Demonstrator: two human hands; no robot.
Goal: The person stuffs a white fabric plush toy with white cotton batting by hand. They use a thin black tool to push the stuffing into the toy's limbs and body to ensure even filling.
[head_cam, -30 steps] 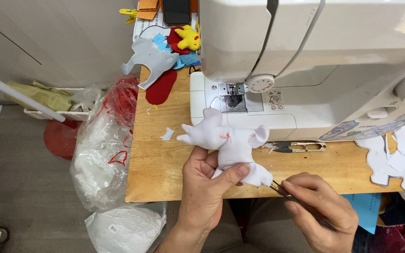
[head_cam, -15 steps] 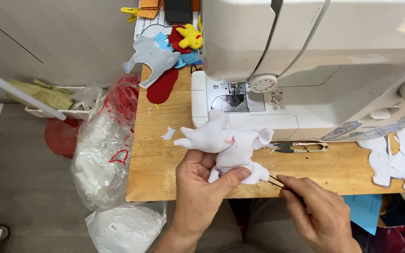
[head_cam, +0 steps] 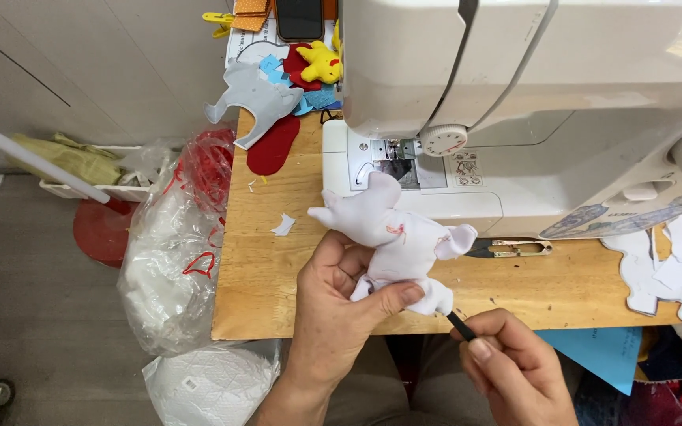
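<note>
Wooden sewing table [head_cam: 278,284], white sewing machine [head_cam: 530,102] behind.
Left hand [head_cam: 341,292] pinches a soft, light white fabric toy [head_cam: 392,237] around its middle; right hand [head_cam: 515,363] clamps a thin black stick [head_cam: 459,323] at its leg.

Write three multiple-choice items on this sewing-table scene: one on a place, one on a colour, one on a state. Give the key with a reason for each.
1. Where do the small metal thread snips lie?
A. on the wooden table in front of the sewing machine
B. on the floor
C. in the right hand

2. What colour is the soft fabric toy shape held in the left hand?
A. red
B. white
C. blue

3. How does the right hand hold the thin dark stick?
A. it lies loose on the palm
B. it is pinched in the fingers, tip at the toy's lower end
C. it is not touched

Key: 1 A, the snips rest on the wooden table below the white sewing machine. 2 B, the fabric is white with faint red marks. 3 B, the fingers close on the stick, which points into the toy.
</note>
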